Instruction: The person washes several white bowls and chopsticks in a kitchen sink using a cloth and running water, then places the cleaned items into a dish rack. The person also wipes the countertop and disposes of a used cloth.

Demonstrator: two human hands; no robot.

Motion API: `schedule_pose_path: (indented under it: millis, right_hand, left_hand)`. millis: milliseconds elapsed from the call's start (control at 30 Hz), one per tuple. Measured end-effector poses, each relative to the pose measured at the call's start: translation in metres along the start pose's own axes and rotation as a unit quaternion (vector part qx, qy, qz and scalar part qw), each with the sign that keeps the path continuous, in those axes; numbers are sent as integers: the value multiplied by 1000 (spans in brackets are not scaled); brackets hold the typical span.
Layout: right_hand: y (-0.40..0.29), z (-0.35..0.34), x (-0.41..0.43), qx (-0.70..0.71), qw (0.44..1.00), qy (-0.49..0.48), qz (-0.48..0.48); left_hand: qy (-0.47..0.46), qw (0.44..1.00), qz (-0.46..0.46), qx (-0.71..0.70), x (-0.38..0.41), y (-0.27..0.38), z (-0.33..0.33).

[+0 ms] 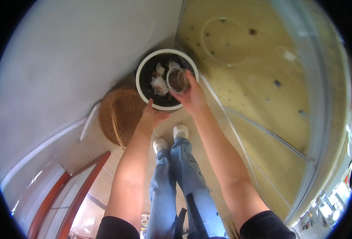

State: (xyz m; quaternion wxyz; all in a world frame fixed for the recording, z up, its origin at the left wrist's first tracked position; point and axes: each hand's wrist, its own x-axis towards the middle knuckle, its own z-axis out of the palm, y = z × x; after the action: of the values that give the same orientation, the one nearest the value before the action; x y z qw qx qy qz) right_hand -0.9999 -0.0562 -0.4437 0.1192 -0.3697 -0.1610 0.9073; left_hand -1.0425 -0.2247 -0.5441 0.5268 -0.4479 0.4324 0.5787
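Observation:
My right hand (192, 97) grips a clear plastic cup (176, 80), its round mouth facing up towards me. The cup is over the mouth of a round bin with a white rim (137, 78) and a dark inside. Under and beside it, a white cup with red marks (160, 85) and crumpled white scraps (160, 69) lie in the bin. My left hand (153, 115) is at the near left of the rim, fingers spread and nothing held. Its thumb overlaps the rim; whether it touches is hard to tell.
A brown woven basket (120, 115) with a long handle stands left of the bin, against the white wall (83, 59). Yellow spotted panels (253, 89) rise on the right. My white shoes (180, 131) are on the tiled floor. A red-brown framed door (74, 197) is at lower left.

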Motion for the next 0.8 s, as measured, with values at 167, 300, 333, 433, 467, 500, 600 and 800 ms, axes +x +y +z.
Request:
schedule_pose_path:
  millis: [167, 300, 333, 433, 467, 500, 600, 800]
  right_hand:
    - [-59, 31, -152, 287, 944, -101, 126]
    - [-89, 41, -308, 265, 949, -112, 127]
    - [-96, 49, -349, 273, 950, -77, 128]
    - [-113, 18, -457, 269, 952, -68, 126]
    - [-129, 13, -500, 230, 965, -70, 104]
    - [-138, 1, -544, 203, 975, -64, 63]
    - [-176, -64, -652, 196, 978, -30, -60]
    - [-260, -182, -809, 143, 949, 25, -278]
  left_hand:
    - [127, 977, 97, 141, -98, -55, -43]
    - [131, 884, 151, 422, -189, -104, -134]
    - [175, 819, 158, 524, -221, -112, -148]
    - [146, 545, 288, 774, -303, -149, -181]
    - [181, 497, 273, 804, -309, -150, -209]
    - [173, 472, 262, 824, -340, -162, -202]
    - [151, 501, 171, 835, -373, -193, -194]
    - [-31, 441, 223, 869, -356, -292, -98]
